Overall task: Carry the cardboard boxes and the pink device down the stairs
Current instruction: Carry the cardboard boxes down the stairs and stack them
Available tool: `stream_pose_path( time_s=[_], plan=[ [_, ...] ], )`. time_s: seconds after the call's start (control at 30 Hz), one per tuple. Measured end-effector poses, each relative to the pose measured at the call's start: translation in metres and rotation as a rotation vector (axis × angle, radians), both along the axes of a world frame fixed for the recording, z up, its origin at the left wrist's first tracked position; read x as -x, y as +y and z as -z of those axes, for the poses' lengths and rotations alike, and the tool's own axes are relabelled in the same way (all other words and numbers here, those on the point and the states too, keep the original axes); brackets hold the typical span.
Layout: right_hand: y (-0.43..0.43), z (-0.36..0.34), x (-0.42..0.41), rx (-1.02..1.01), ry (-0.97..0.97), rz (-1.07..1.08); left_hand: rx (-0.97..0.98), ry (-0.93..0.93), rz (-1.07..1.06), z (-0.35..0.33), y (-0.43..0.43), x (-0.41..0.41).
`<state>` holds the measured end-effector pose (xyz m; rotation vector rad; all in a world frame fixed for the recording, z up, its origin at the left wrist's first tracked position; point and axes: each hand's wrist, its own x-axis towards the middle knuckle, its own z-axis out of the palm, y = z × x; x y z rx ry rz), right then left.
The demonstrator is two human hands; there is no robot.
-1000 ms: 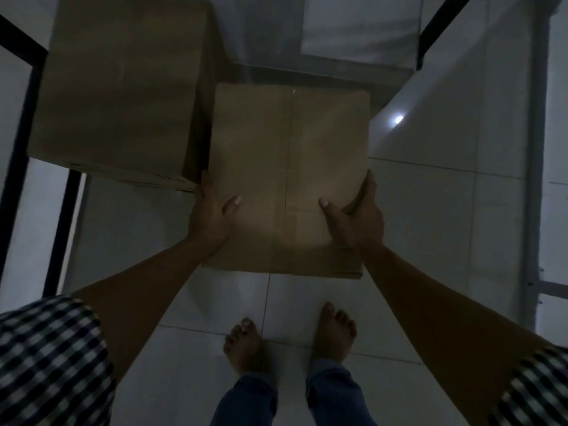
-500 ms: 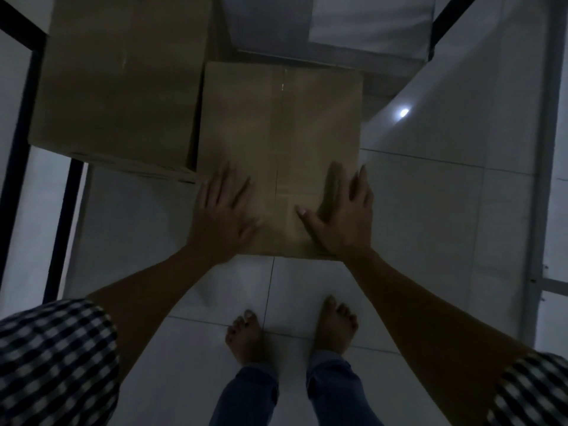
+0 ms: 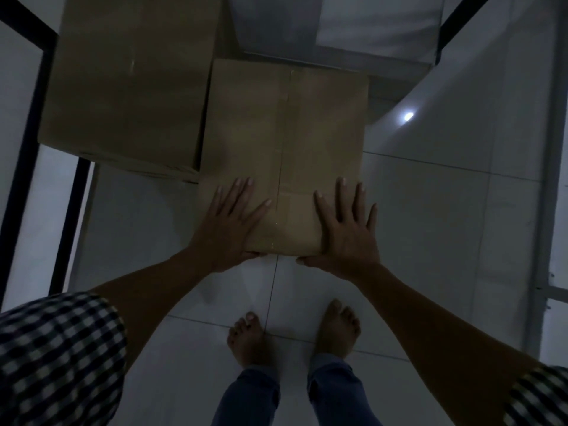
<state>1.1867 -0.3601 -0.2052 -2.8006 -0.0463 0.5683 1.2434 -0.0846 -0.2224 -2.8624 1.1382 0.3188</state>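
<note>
A bigger cardboard box (image 3: 129, 81) stands touching the left side of the smaller cardboard box (image 3: 285, 124), and both sit on the tiled floor (image 3: 430, 210). The left hand (image 3: 232, 222) lies flat on the smaller box's lid, left of its taped seam at the near end. The right hand (image 3: 347, 229) mirrors it right of the seam. Each grip is wide open, fingers straight and spread, resting on the lid and clasping nothing. The smaller box runs lengthwise away from the hands, so both reach it equally; lifting likely means sliding them to its sides. No pink device is visible.
</note>
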Motion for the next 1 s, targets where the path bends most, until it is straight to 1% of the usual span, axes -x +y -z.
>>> stream_pose_path(
  time_s=[0.3,0.47,0.73,0.83,0.93,1.0],
  plan=[
    [-0.002,-0.009,-0.079,0.033,0.053,-0.002,-0.164,0.015,-0.075,-0.012,-0.016,-0.076],
    [-0.005,-0.012,-0.112,0.069,0.068,-0.027,-0.233,0.027,-0.072,-0.012,-0.021,-0.111],
    [-0.011,-0.009,-0.133,0.088,0.059,-0.034,-0.251,0.038,-0.064,-0.018,-0.028,-0.131],
    [-0.010,-0.011,-0.132,0.087,0.100,-0.018,-0.242,0.084,-0.070,-0.022,-0.029,-0.130],
    [-0.008,-0.025,-0.129,0.072,0.143,-0.006,-0.200,0.110,-0.081,-0.038,-0.032,-0.125],
    [-0.007,-0.043,-0.122,0.081,0.133,0.011,-0.188,0.109,-0.090,-0.055,-0.037,-0.119]
  ],
)
